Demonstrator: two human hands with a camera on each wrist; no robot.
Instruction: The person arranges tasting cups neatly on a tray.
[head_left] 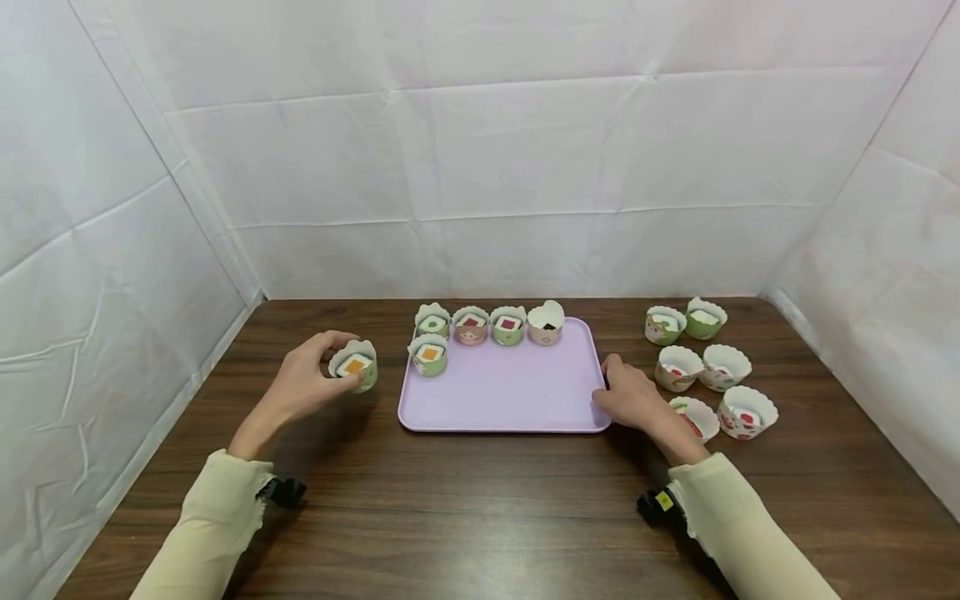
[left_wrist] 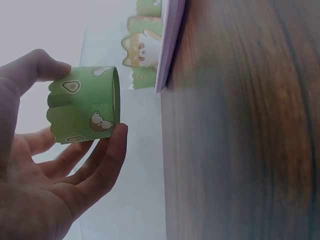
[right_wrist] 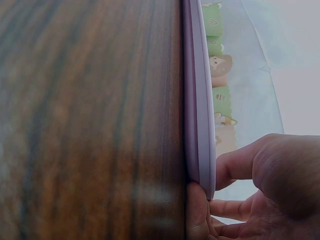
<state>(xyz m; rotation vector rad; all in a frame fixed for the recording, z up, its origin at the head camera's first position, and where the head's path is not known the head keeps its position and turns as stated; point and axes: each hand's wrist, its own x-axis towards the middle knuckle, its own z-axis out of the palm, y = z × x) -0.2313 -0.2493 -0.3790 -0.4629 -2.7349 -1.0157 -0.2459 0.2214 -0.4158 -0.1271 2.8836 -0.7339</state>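
My left hand [head_left: 306, 381] holds a green paper baking cup [left_wrist: 82, 105] above the table, left of the tray, with thumb and fingers on its sides. Avocado prints mark its wall, and a white piece with an orange centre [head_left: 354, 366] lies inside. At the lower right corner of the lilac tray [head_left: 510, 396], my right hand [head_left: 632, 395] pinches the rim, thumb on top and fingers below in the right wrist view. Along the tray's back edge stand several filled cups, among them a pink one [head_left: 471, 332]; another green cup [head_left: 429, 363] is in front at the left.
Several more filled paper cups, including a red-patterned white one [head_left: 746, 421], stand right of the tray. One cup [head_left: 697, 423] is partly hidden by the right forearm. White cloth walls [head_left: 517, 158] enclose the back and sides of the dark wooden table [head_left: 465, 517].
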